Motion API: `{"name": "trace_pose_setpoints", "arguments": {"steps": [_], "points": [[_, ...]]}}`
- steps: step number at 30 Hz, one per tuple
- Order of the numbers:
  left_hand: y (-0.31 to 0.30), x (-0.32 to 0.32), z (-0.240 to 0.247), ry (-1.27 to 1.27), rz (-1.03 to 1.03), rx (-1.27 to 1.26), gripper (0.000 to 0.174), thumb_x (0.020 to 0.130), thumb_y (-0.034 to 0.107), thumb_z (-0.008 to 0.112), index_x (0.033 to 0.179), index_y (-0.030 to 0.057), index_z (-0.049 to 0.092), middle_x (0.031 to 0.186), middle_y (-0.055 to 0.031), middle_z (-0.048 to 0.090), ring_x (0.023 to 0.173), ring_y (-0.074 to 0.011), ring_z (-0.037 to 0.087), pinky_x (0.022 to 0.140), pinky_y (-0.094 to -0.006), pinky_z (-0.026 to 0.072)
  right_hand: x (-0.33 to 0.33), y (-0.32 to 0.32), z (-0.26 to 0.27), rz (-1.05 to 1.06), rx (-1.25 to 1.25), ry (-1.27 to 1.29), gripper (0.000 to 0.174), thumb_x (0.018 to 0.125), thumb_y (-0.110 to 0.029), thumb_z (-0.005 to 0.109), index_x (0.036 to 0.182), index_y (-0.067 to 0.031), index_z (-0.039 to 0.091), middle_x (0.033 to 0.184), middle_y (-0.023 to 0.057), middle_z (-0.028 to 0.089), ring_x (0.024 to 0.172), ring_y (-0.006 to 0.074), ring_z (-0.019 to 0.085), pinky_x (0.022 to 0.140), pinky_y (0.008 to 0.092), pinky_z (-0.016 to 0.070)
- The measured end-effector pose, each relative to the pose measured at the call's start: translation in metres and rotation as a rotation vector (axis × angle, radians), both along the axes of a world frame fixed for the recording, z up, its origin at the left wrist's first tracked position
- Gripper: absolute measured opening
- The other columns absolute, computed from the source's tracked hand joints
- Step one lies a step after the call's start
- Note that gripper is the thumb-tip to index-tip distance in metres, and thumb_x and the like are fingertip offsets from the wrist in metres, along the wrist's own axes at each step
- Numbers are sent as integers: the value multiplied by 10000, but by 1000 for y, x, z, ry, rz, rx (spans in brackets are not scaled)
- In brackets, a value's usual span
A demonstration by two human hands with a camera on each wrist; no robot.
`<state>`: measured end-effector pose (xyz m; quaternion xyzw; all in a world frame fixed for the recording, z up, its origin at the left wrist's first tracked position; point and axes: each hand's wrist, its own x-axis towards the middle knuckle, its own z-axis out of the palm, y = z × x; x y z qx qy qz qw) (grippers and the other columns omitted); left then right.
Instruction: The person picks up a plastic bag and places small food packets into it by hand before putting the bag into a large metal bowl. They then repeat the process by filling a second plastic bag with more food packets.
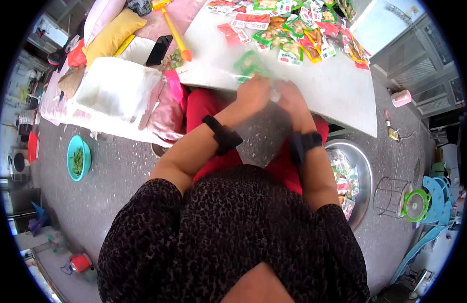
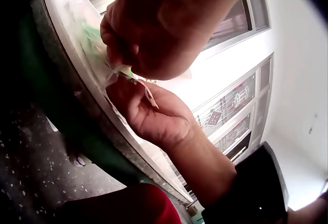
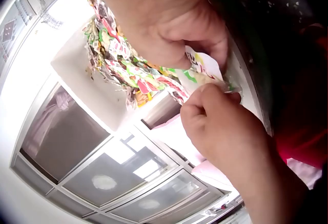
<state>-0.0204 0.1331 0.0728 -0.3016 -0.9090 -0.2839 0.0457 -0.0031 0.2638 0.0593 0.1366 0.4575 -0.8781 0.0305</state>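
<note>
Both hands meet at the near edge of the white table, over a small printed plastic food packet (image 1: 247, 63) with green and clear parts, blurred in the head view. My left hand (image 1: 253, 94), fingers curled, grips the packet's near end. Close beside it, my right hand (image 1: 293, 98) pinches the same packet. A white printed part of the packet (image 3: 204, 66) sticks out between the hands in the right wrist view. In the left wrist view a strip of it (image 2: 148, 94) shows over the right hand (image 2: 159, 115). The fingertips are partly hidden.
Many similar packets (image 1: 294, 30) lie heaped on the table (image 1: 344, 91). A metal basin (image 1: 365, 177) with packets stands on the floor at right. To the left are a white lined box (image 1: 112, 93), grapes (image 1: 173, 59), a phone (image 1: 159, 49) and a teal bowl of greens (image 1: 72, 166).
</note>
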Motion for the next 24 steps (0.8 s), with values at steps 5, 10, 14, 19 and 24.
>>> {"name": "trace_pose_setpoints", "arguments": {"steps": [5, 10, 14, 19, 24], "points": [[-9, -1, -21, 115, -38, 167, 113, 723, 149, 440, 734, 44, 481, 744, -135, 512, 679, -313, 516, 576, -418, 413, 10, -3, 17, 52, 313, -151, 189, 791, -115, 459, 928, 14, 467, 817, 105, 554, 690, 166, 564, 536, 256, 470], [-8, 0, -25, 55, -20, 124, 97, 718, 141, 449, 727, 48, 476, 733, -135, 511, 673, -317, 511, 563, -413, 410, 15, 9, 17, 141, 601, -162, 130, 782, -147, 489, 801, -19, 485, 622, 52, 524, 461, 85, 470, 337, 173, 332], [-5, 4, -11, 39, -45, 147, 112, 719, 154, 452, 729, 45, 475, 722, -137, 511, 675, -322, 510, 555, -415, 407, 3, -9, 23, 90, 532, -156, 109, 779, -135, 485, 782, -27, 492, 587, 40, 506, 429, 76, 439, 326, 175, 319], [-10, -3, -12, -22, -101, 217, 136, 720, 172, 458, 734, 44, 501, 714, -143, 516, 694, -317, 508, 597, -414, 402, -23, -11, -21, 64, 255, -130, 78, 759, -110, 499, 779, -34, 498, 580, 33, 497, 427, 75, 437, 335, 184, 327], [-10, -37, 7, 69, -207, 99, 164, 712, 183, 470, 769, 36, 516, 744, -151, 520, 758, -304, 507, 652, -390, 406, 0, 15, -11, 14, 1026, 146, 106, 746, -96, 504, 799, -6, 512, 645, 67, 521, 466, 113, 476, 415, 223, 383]]}}
